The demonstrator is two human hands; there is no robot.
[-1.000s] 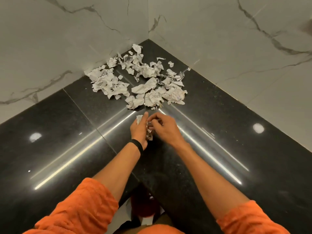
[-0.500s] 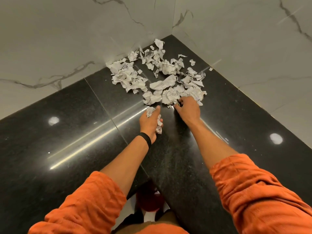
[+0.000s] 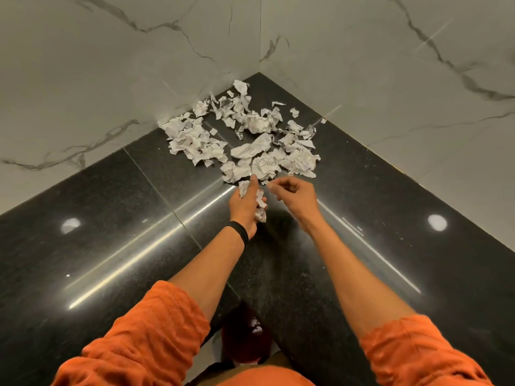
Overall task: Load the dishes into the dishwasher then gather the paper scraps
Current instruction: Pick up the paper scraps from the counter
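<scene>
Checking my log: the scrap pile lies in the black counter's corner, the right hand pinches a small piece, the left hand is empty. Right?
No: in the head view the left hand grips crumpled scraps. The pile, counter and right hand pinching a small piece are as stated.

A black polished stone bench [image 3: 111, 232] fills a corner between two walls. The left wall [image 3: 111, 65] and the right wall [image 3: 390, 65] are pale marble with grey veins. A thin seam [image 3: 156, 188] crosses the bench. Two round light spots [image 3: 71, 225] [image 3: 437, 222] and long bright streaks [image 3: 139, 254] reflect in it. Below the near edge of the bench lies a dark red object [image 3: 245, 338], too blurred to tell what it is.
</scene>
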